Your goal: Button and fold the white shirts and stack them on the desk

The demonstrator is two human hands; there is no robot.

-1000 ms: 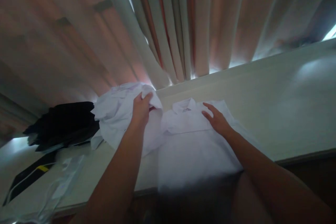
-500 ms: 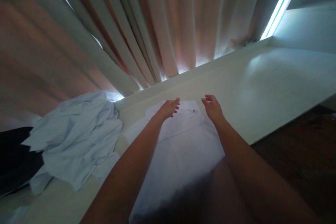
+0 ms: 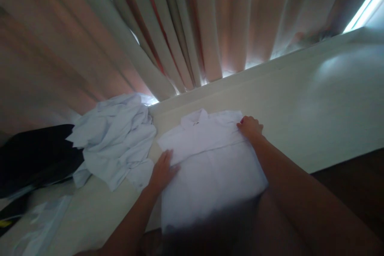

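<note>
Pale curtains (image 3: 186, 28) hang in long folds behind a light desk (image 3: 315, 100), with daylight leaking under their hem and through a bright gap at the far right. On the desk lies a white folded shirt (image 3: 207, 168), collar away from the person and its near end hanging over the desk's front edge into shadow. A small tag sits inside the collar, but it is too small and blurred to read; no other writing or brand shows.

As for the grip, the left hand (image 3: 162, 172) lies flat and open on the shirt's left edge, fingers spread, pressing rather than clasping. The right hand (image 3: 250, 127) rests at the shirt's far right corner near the shoulder, fingers curled down onto the cloth; whether it pinches the fabric cannot be told.

Just left of the folded shirt sits a crumpled pale-blue garment (image 3: 115, 140), touching or nearly touching it. Further left is a heap of dark clothing (image 3: 33, 156), and at the lower left corner some clear plastic wrapping (image 3: 42, 220).
</note>
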